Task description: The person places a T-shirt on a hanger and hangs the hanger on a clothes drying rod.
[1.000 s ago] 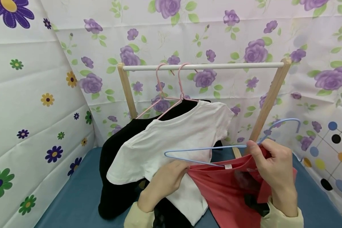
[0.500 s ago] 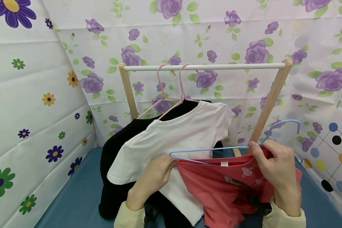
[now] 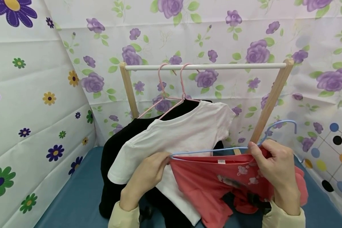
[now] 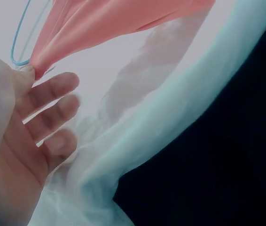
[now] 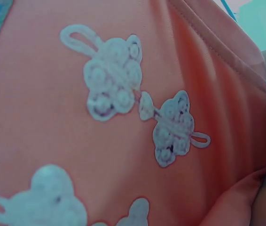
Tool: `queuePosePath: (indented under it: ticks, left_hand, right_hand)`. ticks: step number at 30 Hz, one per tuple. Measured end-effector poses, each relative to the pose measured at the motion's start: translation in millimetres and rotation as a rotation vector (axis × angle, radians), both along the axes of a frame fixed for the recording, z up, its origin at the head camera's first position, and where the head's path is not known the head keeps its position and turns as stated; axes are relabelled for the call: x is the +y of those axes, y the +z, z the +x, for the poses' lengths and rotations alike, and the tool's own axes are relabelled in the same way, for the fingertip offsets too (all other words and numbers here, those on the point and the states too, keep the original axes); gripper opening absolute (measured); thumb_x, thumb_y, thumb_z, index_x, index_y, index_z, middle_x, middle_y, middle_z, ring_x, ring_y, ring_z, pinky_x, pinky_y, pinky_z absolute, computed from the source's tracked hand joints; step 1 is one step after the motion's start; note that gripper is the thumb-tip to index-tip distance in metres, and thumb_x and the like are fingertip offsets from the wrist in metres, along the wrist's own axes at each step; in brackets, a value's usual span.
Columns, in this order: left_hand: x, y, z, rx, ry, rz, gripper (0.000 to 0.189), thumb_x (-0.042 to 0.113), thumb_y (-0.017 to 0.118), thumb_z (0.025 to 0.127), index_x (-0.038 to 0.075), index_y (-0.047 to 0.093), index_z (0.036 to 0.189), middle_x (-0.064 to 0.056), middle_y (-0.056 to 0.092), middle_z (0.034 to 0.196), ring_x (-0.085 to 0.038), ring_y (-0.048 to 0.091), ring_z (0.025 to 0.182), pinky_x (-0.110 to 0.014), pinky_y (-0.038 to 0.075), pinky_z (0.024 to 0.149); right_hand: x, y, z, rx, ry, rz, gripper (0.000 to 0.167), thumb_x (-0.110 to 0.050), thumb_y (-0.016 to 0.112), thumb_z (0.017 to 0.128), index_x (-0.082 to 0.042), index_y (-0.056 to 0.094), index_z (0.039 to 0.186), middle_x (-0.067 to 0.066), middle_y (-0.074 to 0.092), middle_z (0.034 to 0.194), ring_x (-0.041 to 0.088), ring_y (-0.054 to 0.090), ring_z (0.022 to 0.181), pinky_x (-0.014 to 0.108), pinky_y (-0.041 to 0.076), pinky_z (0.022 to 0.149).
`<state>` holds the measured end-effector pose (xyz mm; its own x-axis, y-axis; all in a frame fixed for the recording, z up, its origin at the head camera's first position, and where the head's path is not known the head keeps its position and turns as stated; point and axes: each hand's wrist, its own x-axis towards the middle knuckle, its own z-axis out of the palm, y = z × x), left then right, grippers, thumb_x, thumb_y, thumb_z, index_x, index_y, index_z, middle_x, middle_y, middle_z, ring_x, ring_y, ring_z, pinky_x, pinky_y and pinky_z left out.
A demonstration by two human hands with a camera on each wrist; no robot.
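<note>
My left hand (image 3: pixel 145 175) pinches the left edge of a coral-red shirt (image 3: pixel 199 186) between thumb and index finger, right at the end of a blue hanger (image 3: pixel 205 151). In the left wrist view the other fingers (image 4: pixel 60 110) are apart from the cloth. My right hand (image 3: pixel 279 164) grips the hanger near the base of its hook together with the shirt's neckline. The hanger's left arm lies inside the neck opening; its right arm is hidden by cloth and hand. White floral prints on the shirt front (image 5: pixel 217 188) fill the right wrist view.
A rack with a white rail (image 3: pixel 231 66) and wooden posts stands behind. Two pink hangers (image 3: pixel 181 82) hang on it, bearing a white T-shirt (image 3: pixel 171 136) and a black garment (image 3: pixel 114 158). Blue cloth (image 3: pixel 68 196) covers the surface; flowered sheets (image 3: pixel 148 25) line the sides.
My left hand has moved left, drawing the shirt's edge along to the hanger's left end. The neckline is stretched wider and more of the printed front shows. My right hand stays almost in place.
</note>
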<state>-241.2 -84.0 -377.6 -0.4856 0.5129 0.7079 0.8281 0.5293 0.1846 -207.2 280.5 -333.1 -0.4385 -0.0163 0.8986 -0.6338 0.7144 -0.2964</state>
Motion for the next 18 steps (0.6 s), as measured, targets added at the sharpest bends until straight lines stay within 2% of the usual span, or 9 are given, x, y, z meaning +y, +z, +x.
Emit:
queuePosePath:
  ticks: [5,8,13,18]
  left_hand:
    - [-1.2,2.4,2.3,-0.068,-0.004,0.040,0.007,0.005,0.054,0.100,0.012,0.056,0.100,0.005,0.052,0.076,-0.003,0.050,0.067,-0.020,0.043,0.061]
    - [-1.8,4.2,3.8,-0.075,0.008,0.049,0.007,0.006,0.052,0.101,0.012,0.056,0.100,0.007,0.053,0.075,-0.002,0.050,0.064,-0.020,0.043,0.059]
    - [-1.9,5.7,5.0,-0.044,0.024,0.062,0.007,0.010,0.051,0.103,0.012,0.057,0.101,0.005,0.061,0.076,-0.003,0.055,0.064,-0.020,0.045,0.059]
    - [0.1,4.5,5.7,0.010,0.045,0.071,0.007,0.013,0.050,0.103,0.011,0.056,0.100,0.006,0.062,0.078,-0.004,0.057,0.064,-0.022,0.045,0.058]
  right_hand:
    - [-2.7,-0.4,1.0,-0.022,-0.022,0.008,0.046,-0.013,0.075,0.083,-0.022,0.041,0.054,-0.008,0.031,0.055,0.001,0.027,0.047,0.018,0.020,0.043]
    - [-4.1,-0.2,1.4,-0.031,-0.032,0.009,0.046,-0.013,0.075,0.083,-0.021,0.040,0.053,-0.008,0.031,0.055,0.001,0.027,0.047,0.018,0.019,0.044]
    - [-5.0,0.6,0.8,-0.023,-0.029,0.028,0.047,-0.018,0.075,0.084,-0.020,0.039,0.054,-0.008,0.030,0.056,0.002,0.026,0.048,0.019,0.018,0.045]
    - [-5.4,0.2,0.1,-0.018,-0.032,0.077,0.049,-0.023,0.074,0.086,-0.021,0.037,0.055,-0.010,0.029,0.057,0.002,0.023,0.048,0.018,0.018,0.046]
